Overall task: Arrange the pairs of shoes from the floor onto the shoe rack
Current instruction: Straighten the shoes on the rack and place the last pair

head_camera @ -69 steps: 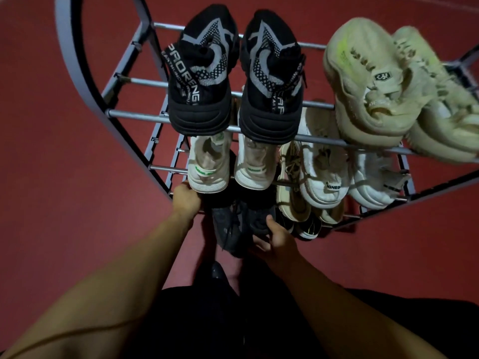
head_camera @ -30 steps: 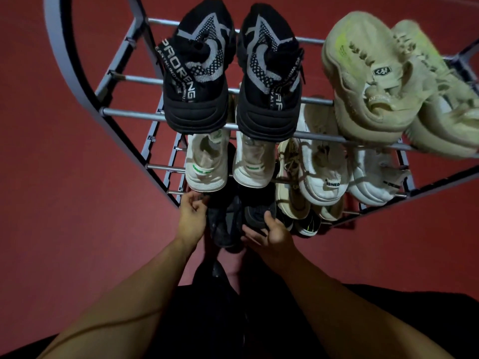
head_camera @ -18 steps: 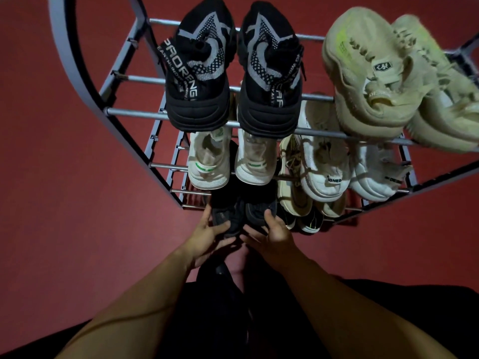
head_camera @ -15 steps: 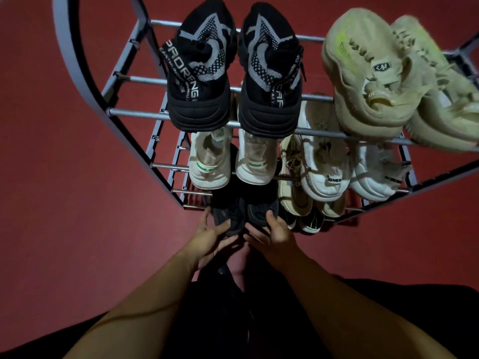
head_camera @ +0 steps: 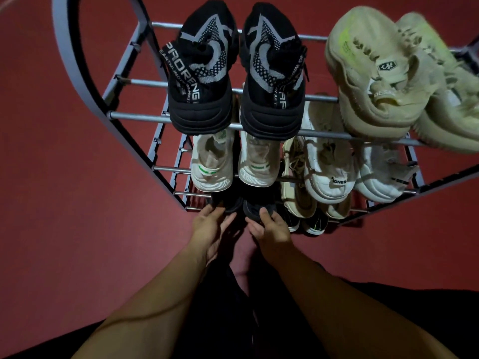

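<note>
Pair of dark black low shoes [head_camera: 241,203], lowest tier of grey metal tube shoe rack [head_camera: 137,116]: left hand [head_camera: 211,224] and right hand [head_camera: 272,226], fingers loosely spread against heels; best nudged inward evenly, heels level.

Both forearms bare, reaching fwd and down, converging toward centre. L hand [head_camera: 210,224]: palm turned inward, fingers straight and relaxed, slightly spread, tips fwd. R hand [head_camera: 272,226]: back of hand up, thumb extended fwd, fingers loosely bent. Hands near, not touching each other.
</note>
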Demonstrator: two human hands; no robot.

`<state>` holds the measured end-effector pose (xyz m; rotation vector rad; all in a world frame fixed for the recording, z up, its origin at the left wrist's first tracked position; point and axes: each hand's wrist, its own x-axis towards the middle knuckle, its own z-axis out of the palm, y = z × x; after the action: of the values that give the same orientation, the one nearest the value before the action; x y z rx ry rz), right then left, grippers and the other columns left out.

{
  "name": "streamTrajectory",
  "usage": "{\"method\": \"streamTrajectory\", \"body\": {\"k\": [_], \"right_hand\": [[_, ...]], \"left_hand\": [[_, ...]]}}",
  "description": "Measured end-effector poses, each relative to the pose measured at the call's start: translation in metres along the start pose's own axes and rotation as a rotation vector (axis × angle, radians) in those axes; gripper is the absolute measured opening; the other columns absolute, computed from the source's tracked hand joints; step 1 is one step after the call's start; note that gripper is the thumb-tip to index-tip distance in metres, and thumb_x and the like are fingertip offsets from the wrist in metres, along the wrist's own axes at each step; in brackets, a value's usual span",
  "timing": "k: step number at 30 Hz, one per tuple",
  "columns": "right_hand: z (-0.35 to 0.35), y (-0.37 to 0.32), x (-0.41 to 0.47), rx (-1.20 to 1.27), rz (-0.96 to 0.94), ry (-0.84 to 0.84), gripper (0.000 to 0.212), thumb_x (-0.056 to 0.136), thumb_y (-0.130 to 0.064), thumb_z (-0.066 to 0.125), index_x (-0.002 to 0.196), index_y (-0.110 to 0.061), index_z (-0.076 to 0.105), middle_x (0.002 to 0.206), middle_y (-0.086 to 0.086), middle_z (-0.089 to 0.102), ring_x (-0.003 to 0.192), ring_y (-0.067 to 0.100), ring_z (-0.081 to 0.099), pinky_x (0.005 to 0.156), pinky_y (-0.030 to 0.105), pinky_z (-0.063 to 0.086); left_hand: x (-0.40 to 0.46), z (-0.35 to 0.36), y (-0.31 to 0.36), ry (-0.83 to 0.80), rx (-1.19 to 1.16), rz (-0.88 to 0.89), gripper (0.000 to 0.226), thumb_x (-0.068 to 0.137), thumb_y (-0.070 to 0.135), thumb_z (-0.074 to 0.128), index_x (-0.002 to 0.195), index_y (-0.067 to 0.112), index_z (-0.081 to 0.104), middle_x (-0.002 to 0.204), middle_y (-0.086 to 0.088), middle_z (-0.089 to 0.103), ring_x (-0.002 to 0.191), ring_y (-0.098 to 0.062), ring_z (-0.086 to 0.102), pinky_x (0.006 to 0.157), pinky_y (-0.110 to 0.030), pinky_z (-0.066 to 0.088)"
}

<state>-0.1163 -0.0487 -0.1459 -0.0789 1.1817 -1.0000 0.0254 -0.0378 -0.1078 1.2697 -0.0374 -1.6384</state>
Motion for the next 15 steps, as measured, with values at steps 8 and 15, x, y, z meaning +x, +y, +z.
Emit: {"method": "streamTrajectory", "body": {"k": [8, 15], "right_hand": [[0.022, -0.024, 0.022, -0.13, 0.015, 0.123, 0.049, 0.1, -0.022, 0.053, 0.139, 0.0, 0.035, 0.123, 0.02, 0.059, 0.106, 0.034, 0.066, 0.09, 0.036, 0.054], [-0.003, -0.028, 0.011, -0.283, 0.046, 0.078, 0.021, 0.099, -0.026, 0.054, 0.11, -0.008, 0.052, 0.126, 0.015, 0.055, 0.107, 0.034, 0.063, 0.074, 0.032, 0.053]], "left_hand": [[0.024, 0.015, 0.018, 0.106, 0.168, 0.104, 0.026, 0.101, 0.003, 0.052, 0.125, 0.002, 0.062, 0.092, -0.012, 0.076, 0.061, -0.017, 0.073, 0.051, -0.025, 0.057], [0.035, 0.0, -0.011, 0.215, 0.422, 0.238, 0.032, 0.097, 0.017, 0.061, 0.125, 0.004, 0.054, 0.095, 0.0, 0.066, 0.077, -0.011, 0.069, 0.07, -0.032, 0.06]]}}
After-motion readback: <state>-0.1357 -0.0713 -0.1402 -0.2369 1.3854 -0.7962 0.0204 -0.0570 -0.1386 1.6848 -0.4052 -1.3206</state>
